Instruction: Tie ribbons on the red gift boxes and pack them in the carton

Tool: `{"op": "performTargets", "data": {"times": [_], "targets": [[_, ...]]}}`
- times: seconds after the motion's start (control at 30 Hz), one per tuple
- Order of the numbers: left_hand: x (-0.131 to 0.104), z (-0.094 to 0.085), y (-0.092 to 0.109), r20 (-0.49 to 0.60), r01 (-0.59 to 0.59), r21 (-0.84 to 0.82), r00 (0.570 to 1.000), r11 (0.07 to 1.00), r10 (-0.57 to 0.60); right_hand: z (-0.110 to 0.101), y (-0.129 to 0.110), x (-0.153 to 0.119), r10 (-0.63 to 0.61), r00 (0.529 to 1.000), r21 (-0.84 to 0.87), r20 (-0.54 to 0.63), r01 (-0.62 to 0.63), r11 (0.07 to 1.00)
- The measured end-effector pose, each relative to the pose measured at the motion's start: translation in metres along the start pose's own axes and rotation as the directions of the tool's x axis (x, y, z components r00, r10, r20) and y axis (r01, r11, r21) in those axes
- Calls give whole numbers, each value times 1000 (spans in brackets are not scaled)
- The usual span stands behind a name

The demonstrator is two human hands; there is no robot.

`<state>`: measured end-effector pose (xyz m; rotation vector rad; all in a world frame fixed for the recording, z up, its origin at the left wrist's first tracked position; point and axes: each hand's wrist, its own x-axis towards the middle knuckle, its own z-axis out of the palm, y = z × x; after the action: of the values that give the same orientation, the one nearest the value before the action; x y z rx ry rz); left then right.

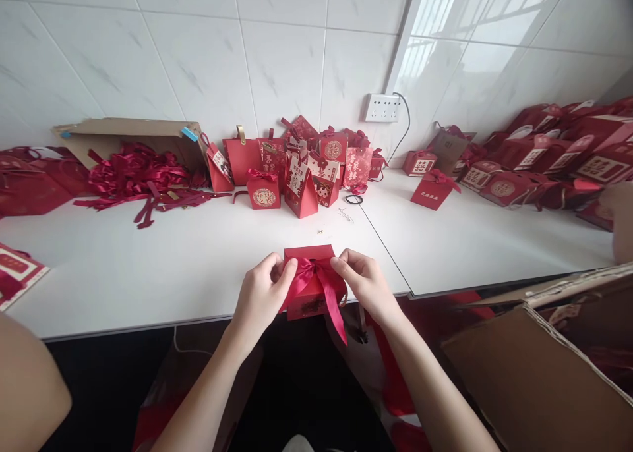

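Note:
A small red gift box (309, 251) is held at the table's front edge, with a glossy red ribbon bow (316, 271) across its front and one ribbon tail hanging down past its lower side. My left hand (264, 290) pinches the bow's left side between thumb and fingers, against the box. On the right side, my right hand (364, 282) pinches the bow's other loop near the box's upper corner. The fingertips behind the box are partly hidden.
Several finished red boxes (301, 192) stand by the tiled wall. A cardboard carton (133, 128) of red ribbons lies back left. More boxes (524, 152) are piled right, near a person's hand (624, 221). An open carton (514, 373) sits front right; a bare limb shows lower left.

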<state>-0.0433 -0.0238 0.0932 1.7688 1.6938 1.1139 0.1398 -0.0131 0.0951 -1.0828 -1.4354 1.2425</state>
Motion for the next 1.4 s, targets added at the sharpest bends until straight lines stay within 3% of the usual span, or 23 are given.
{"op": "performTargets", "data": {"times": [0.1, 0.17, 0.3, 0.4, 0.57, 0.8, 1.23, 1.4], "targets": [[7, -2, -1, -64, -158, 11, 985, 987, 159, 2, 0, -2, 6, 1000, 17, -19, -6, 1000], [12, -1, -3, -72, -207, -38, 976, 978, 204, 3, 1, -3, 17, 1000, 31, -24, -16, 999], [13, 5, -6, -38, -69, -171, 997, 983, 64, 7, 9, -3, 58, 998, 156, -30, -53, 986], [8, 12, -7, -77, 0, -233, 997, 973, -19, 8, 18, -4, 81, 997, 318, -16, -71, 945], [1, 20, -7, -143, 42, -305, 986, 951, -89, 11, 32, -7, 56, 997, 464, -48, -27, 886], [-2, 23, -7, -150, 79, -347, 979, 935, -139, 18, 39, -9, 24, 994, 559, -106, 40, 829], [-4, 28, -10, -126, 114, -453, 974, 884, -190, 20, 35, -3, 39, 989, 547, -144, 47, 836], [-6, 26, -10, -109, 106, -450, 979, 887, -173, 11, 34, -10, 109, 992, 486, -69, -62, 872]]}}
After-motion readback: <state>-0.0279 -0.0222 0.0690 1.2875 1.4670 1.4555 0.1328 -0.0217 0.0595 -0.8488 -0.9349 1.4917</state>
